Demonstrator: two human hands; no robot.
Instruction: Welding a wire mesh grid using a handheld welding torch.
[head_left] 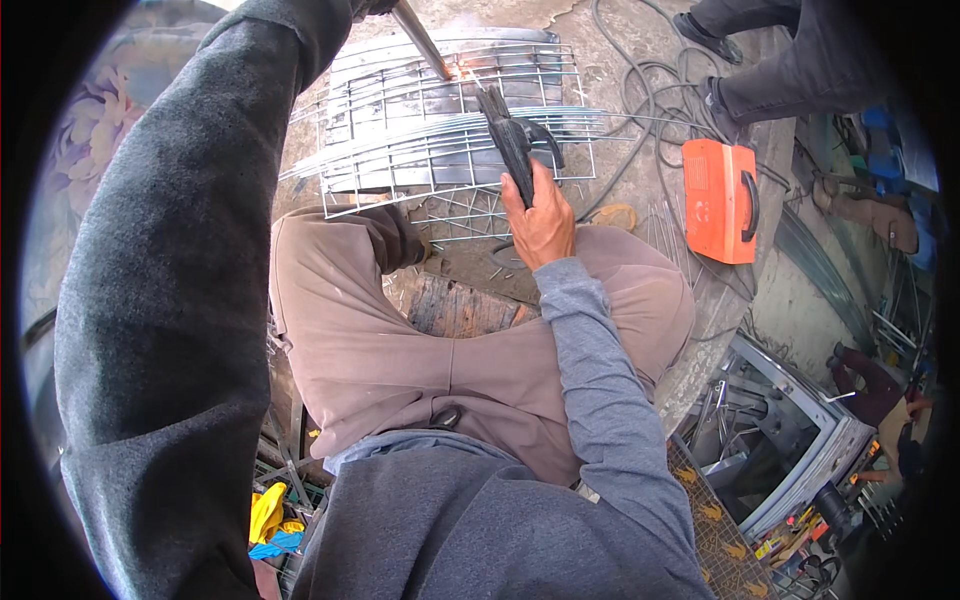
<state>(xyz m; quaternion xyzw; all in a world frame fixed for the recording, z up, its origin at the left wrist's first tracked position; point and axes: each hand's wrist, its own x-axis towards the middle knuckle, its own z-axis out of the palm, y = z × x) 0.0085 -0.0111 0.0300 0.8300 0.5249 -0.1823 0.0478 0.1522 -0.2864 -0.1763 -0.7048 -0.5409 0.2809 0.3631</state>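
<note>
My right hand (543, 222) is closed around a black welding electrode holder (512, 150), which points up and away toward bright sparks and thin smoke. The sparks sit on a curved grid of thin metal wires (450, 178), lying over a grey metal sheet (385, 88). A bundle of long wires crosses the middle of the grid. My left arm reaches far forward along the left side. At the upper edge my left hand (372, 6), mostly cut off, grips a metal tube (422, 40), whose lower end meets the grid beside the sparks.
An orange welding machine (712, 200) stands at the right, with dark cables (650, 95) coiled behind it. Another person's legs (790, 85) are at the upper right. Near my knees lies a worn wooden board (465, 305). A metal frame (800, 460) holding tools is at the lower right.
</note>
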